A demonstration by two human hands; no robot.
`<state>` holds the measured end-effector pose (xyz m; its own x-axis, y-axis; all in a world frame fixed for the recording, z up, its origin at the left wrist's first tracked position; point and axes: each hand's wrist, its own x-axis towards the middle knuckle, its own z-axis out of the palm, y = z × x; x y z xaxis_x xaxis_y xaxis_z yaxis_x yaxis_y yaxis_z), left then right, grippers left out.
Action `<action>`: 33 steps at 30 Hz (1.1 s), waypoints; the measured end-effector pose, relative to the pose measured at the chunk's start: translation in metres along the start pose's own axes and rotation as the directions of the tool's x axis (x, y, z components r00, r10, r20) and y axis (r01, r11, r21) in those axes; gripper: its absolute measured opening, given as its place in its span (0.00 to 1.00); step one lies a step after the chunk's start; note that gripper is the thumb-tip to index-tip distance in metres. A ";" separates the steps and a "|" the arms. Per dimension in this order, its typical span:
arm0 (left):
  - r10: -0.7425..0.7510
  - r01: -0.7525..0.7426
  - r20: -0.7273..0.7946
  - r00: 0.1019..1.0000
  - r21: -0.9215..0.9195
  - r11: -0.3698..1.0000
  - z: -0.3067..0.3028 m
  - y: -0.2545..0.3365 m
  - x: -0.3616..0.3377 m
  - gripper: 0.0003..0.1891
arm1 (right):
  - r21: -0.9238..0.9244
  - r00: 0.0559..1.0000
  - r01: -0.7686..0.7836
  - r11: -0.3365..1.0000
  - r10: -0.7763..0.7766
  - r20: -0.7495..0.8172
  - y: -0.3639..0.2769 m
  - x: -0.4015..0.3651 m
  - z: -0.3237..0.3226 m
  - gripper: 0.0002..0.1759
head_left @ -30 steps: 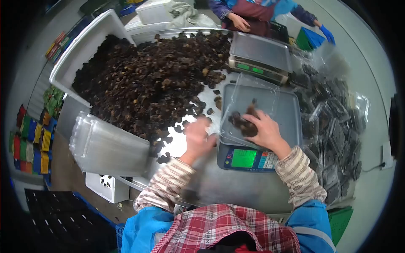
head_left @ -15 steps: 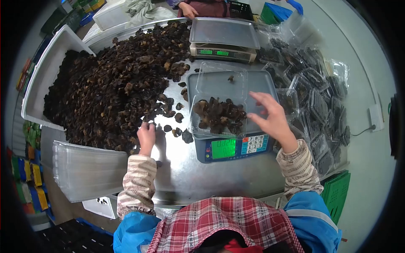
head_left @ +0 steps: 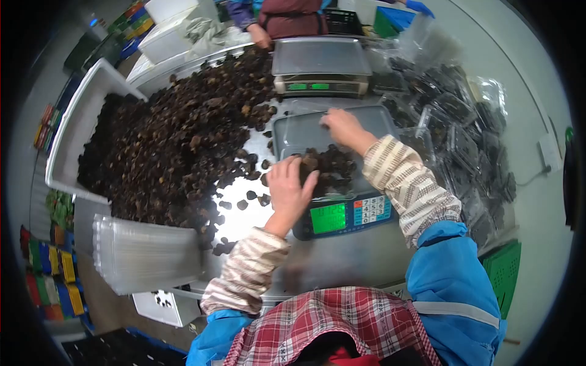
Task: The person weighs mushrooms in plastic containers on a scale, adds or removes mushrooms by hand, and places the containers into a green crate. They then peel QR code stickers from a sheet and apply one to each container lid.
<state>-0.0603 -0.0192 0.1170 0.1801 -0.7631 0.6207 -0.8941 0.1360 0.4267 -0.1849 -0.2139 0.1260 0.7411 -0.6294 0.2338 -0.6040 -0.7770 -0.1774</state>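
Note:
A clear plastic box on the blue scale [head_left: 299, 227] holds dark dried pieces, which look like mushrooms [head_left: 336, 168]. My left hand [head_left: 289, 188] is at the left side of the box, over the pieces, its thumb apart from the fingers; nothing shows in its grip. At the lid side of the box, on the upper part of the scale's grey pan [head_left: 381, 125], is my right hand [head_left: 345, 127], fingers curled together. What it holds is too small to make out. The scale's green display [head_left: 328, 218] is lit.
A large heap of dark pieces [head_left: 183, 140] spreads on the left beside a white foam box [head_left: 61, 149]. Stacked clear boxes [head_left: 146, 253] stand front left; filled ones [head_left: 458, 152] lie right. Beyond a second scale [head_left: 320, 58], a co-worker's hand [head_left: 260, 36] shows.
My left hand has moved from the heap right to the box. My right hand has gone up and left to the lid, its fingers now curled. The co-worker shows more fully.

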 end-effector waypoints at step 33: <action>-0.407 0.463 0.222 0.886 -0.466 0.754 -0.030 0.016 0.047 0.14 | 0.722 0.677 -0.445 0.530 0.727 -0.117 -0.065 -0.288 -0.062 0.08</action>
<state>-0.0541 -0.0333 0.1730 0.4323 -0.8717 0.2308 -0.4001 0.0440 0.9154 -0.3770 0.0187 0.1299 0.0282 -0.9896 0.1410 -0.4380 -0.1391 -0.8882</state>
